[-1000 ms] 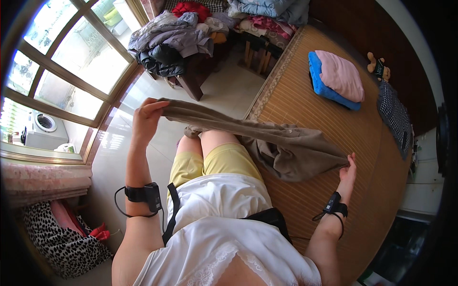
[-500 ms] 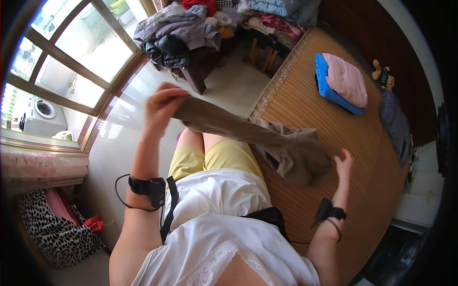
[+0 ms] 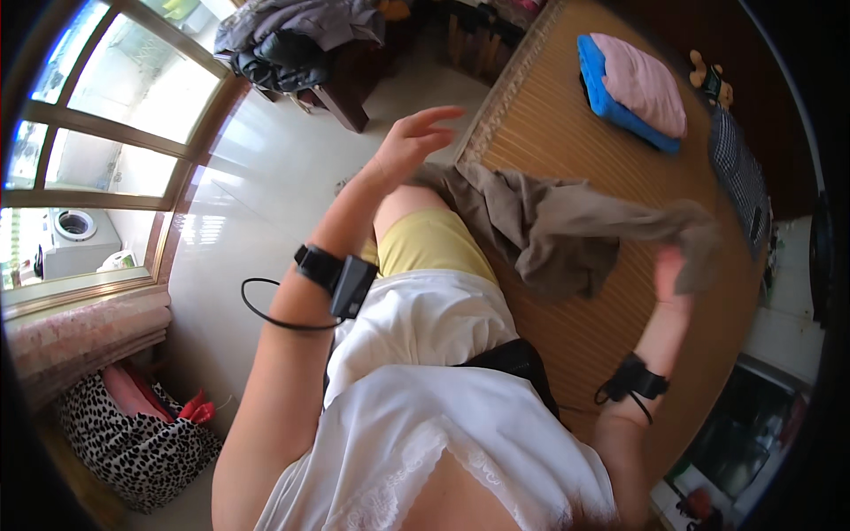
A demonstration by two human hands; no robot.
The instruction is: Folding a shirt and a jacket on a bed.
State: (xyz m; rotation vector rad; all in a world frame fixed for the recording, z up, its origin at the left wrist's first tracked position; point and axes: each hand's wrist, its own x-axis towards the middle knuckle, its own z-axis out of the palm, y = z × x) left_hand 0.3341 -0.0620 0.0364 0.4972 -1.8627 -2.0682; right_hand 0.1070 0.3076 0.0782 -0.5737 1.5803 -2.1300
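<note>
While the right hand (image 3: 677,274) has its fingers closed on one end of the brown garment (image 3: 567,226), the left hand (image 3: 412,142) hangs open, holding nothing. Garment drapes over the woven mat (image 3: 567,115) near its left edge. Leopard-print bag (image 3: 133,442) on the pale tile floor (image 3: 283,168) holds pink cloth. Folded pink and blue stack (image 3: 633,88) at the mat's far edge.

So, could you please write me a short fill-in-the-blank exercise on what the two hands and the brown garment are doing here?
1. The right hand grips one end of the ____ garment.
2. The left hand is raised with its fingers spread, holding ____.
3. The garment lies partly on the woven ____.
4. Further along the mat, a folded pink cloth rests on a ____ one.

Missing words: brown; nothing; mat; blue
</note>
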